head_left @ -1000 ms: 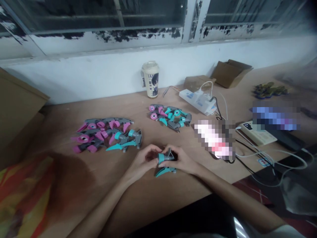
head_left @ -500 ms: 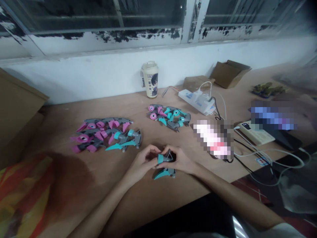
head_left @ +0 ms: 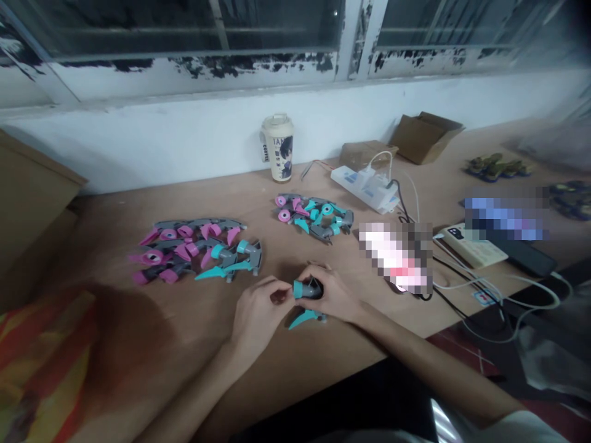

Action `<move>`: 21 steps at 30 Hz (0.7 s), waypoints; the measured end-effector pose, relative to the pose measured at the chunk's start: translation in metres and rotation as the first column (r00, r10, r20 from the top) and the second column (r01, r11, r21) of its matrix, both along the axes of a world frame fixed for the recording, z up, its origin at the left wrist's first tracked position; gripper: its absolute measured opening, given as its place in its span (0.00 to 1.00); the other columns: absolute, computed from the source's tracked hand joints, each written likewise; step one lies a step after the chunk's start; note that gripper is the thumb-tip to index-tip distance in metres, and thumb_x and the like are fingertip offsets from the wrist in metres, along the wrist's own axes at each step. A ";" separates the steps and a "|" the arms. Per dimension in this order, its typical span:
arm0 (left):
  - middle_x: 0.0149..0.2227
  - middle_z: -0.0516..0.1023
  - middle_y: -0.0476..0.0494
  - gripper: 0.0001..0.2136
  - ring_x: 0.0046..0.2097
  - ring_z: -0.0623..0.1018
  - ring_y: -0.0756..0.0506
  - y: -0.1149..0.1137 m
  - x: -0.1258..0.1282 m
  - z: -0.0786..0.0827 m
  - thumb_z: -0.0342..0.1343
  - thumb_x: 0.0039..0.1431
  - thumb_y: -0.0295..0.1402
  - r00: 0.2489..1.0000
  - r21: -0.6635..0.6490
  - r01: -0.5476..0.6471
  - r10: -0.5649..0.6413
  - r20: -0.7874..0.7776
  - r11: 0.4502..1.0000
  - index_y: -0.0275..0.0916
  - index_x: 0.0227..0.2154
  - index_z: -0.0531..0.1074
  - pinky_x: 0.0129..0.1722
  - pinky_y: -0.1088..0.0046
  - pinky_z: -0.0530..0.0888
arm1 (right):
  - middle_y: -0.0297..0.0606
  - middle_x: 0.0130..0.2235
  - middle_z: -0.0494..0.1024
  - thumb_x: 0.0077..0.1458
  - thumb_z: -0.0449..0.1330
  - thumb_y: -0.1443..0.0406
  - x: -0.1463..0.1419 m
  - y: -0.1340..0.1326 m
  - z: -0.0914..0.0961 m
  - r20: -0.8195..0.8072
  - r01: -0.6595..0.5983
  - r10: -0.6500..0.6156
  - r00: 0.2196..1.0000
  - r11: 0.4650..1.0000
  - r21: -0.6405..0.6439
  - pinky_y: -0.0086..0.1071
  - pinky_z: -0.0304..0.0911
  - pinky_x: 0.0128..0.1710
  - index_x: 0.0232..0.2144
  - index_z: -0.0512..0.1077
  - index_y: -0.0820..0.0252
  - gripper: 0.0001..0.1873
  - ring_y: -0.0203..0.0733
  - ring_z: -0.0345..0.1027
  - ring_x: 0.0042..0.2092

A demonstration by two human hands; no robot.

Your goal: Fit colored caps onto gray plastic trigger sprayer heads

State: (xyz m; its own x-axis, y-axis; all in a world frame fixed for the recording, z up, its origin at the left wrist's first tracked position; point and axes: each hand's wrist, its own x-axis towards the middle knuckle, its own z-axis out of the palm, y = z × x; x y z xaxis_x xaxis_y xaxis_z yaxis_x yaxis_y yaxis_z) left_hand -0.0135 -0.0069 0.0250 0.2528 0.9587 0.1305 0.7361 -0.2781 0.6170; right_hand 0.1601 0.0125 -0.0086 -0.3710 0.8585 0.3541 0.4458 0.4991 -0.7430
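Observation:
My right hand (head_left: 330,292) is closed around a grey trigger spray head with a teal collar (head_left: 301,289), just above the table. A curved teal trigger (head_left: 303,318) shows below the fingers. The collar faces left. My left hand (head_left: 263,307) has thumb and forefinger pinched together at the collar's left end; anything between those fingertips is hidden. To the left lies a group of grey spray heads with pink parts (head_left: 187,249) and teal parts (head_left: 228,261). Beyond my hands is a smaller mixed pile of pink and teal spray heads (head_left: 316,213).
A lidded cup (head_left: 279,147) stands against the wall. Rightward are a white power strip (head_left: 364,187), cardboard boxes (head_left: 427,136), a pale power bank (head_left: 473,246), cables and blurred-out devices. A red and yellow bag (head_left: 44,369) sits at front left, below a large carton (head_left: 32,184).
My left hand has drawn slightly back and left, its fingers now in a pinch at the collar's end. My right hand keeps its hold. The view has shifted slightly.

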 end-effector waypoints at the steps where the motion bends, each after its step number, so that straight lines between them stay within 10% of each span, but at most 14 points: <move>1: 0.25 0.72 0.50 0.05 0.27 0.71 0.50 -0.001 0.001 -0.001 0.55 0.51 0.32 1.000 0.022 -0.027 0.027 -0.011 0.999 0.41 0.23 0.74 0.28 0.76 0.63 | 0.32 0.30 0.74 0.41 0.67 0.64 0.000 0.000 0.001 0.014 0.006 -0.007 1.000 1.000 0.010 0.39 0.61 0.44 0.30 0.68 0.57 0.13 0.40 0.69 0.36; 6: 0.27 0.74 0.49 0.05 0.29 0.72 0.49 0.008 -0.004 -0.008 0.55 0.50 0.32 0.988 0.049 -0.134 0.130 0.083 0.990 0.40 0.24 0.74 0.30 0.74 0.65 | 0.36 0.36 0.75 0.44 0.66 0.58 0.001 -0.002 0.004 0.052 0.103 -0.108 0.993 0.991 0.090 0.48 0.51 0.54 0.32 0.69 0.56 0.14 0.43 0.68 0.43; 14: 0.24 0.72 0.49 0.10 0.26 0.72 0.50 0.024 -0.011 -0.002 0.58 0.49 0.39 0.680 -0.497 0.030 0.347 0.646 0.867 0.36 0.27 0.74 0.23 0.78 0.68 | 0.36 0.40 0.77 0.49 0.62 0.55 0.003 -0.008 0.005 -0.011 0.159 -0.158 0.987 0.982 0.103 0.54 0.31 0.60 0.37 0.67 0.55 0.15 0.46 0.69 0.47; 21: 0.21 0.69 0.51 0.09 0.25 0.69 0.52 0.017 -0.005 0.003 0.58 0.50 0.37 0.799 -0.456 0.156 0.160 0.580 0.876 0.35 0.24 0.72 0.23 0.79 0.68 | 0.37 0.40 0.78 0.47 0.64 0.57 0.001 -0.009 0.003 -0.072 0.035 -0.025 0.997 0.990 0.134 0.53 0.31 0.61 0.39 0.66 0.55 0.19 0.46 0.69 0.49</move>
State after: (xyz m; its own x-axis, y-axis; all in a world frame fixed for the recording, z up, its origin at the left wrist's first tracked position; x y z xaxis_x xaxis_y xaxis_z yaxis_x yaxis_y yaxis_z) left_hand -0.0188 0.0096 0.0277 0.2755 0.9397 -0.2024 0.1862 0.1544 0.9703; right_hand 0.1608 0.0036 -0.0056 -0.3159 0.8112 0.4921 0.4116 0.5844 -0.6993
